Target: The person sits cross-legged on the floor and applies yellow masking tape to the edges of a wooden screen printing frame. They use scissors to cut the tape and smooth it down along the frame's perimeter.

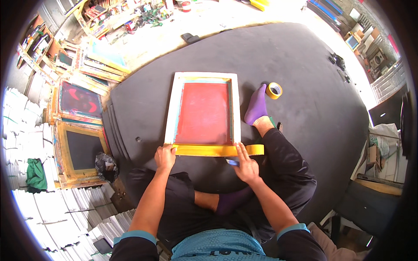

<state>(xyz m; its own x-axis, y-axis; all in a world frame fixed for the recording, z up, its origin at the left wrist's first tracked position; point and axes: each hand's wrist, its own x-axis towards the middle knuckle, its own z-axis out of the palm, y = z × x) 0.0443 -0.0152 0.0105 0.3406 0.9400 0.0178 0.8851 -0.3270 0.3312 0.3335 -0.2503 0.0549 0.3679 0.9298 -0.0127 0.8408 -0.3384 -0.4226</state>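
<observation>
A wooden screen-printing frame [170, 113] with a red mesh [204, 114] lies flat in front of me. Along its near side runs a strip of yellow tape [204, 150], its right end sticking out past the frame's corner. My left hand [165, 157] is closed on the tape's left end at the near left corner. At the near right corner, the outstretched fingers of my right hand [247, 168] press on the tape. That same hand holds a small blue cutter [232, 162] under its palm, partly hidden. A roll of yellow tape [274, 90] rests beyond my foot.
I sit on a dark mat [322, 130], my purple-socked foot [256, 105] beside the frame. More screen frames [82, 150] lean at the left, near stacks of white paper [39, 213] and a crumpled plastic bag [106, 166]. A black object [190, 38] lies at the mat's far edge.
</observation>
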